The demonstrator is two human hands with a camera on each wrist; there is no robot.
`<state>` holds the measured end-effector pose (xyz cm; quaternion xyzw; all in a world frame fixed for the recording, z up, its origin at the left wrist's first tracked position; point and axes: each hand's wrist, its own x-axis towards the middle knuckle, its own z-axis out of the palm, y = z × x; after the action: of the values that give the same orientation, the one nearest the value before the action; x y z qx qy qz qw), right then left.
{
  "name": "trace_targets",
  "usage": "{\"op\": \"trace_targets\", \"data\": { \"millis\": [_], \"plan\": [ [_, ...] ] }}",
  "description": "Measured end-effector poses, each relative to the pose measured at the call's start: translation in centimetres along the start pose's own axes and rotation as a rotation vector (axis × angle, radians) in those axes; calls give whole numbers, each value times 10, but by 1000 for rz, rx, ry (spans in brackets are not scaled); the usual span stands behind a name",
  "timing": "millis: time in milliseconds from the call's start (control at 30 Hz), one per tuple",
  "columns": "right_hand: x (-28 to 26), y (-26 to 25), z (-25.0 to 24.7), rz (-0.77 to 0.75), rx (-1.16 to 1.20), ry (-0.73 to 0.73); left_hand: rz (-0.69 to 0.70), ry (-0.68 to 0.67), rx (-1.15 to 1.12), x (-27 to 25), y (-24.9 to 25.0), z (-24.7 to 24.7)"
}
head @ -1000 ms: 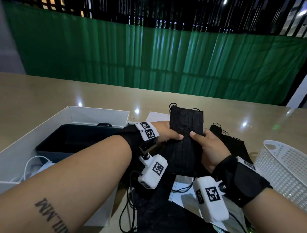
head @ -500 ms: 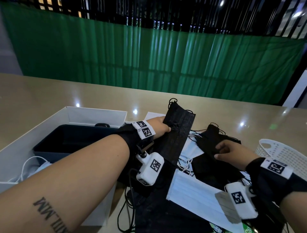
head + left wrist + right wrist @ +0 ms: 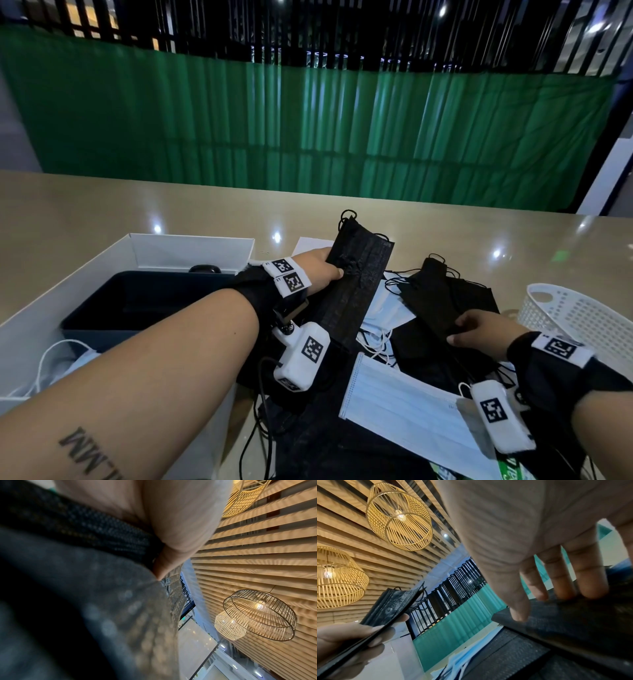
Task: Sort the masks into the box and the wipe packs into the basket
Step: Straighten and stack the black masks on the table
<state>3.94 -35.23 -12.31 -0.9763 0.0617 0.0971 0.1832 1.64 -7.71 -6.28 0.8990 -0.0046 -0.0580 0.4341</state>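
Since a second earlier, our right hand had let go of the black mask and dropped, fingers straight, onto the black pile on the tabletop. Our left hand alone pinched the mask, beside the box. Next, we judged, it went into the box.
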Motion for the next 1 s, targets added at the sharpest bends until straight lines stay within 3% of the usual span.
{"op": "trace_targets", "data": {
  "millis": [400,533,800,900,1000],
  "plan": [
    [3,-8,1,85,-34,-37,5,-2,61,-5,2,-2],
    [12,-4,3,-5,49,86,6,3,91,-5,3,-2],
    [11,-10,-23,-161,478,330,-6,9,60,-2,2,-1],
    [5,-15,-28,-205,548,328,-7,13,70,-2,3,-1],
    [1,-17,-25,-231,380,252,-6,7,78,-2,2,-1]
  ]
}}
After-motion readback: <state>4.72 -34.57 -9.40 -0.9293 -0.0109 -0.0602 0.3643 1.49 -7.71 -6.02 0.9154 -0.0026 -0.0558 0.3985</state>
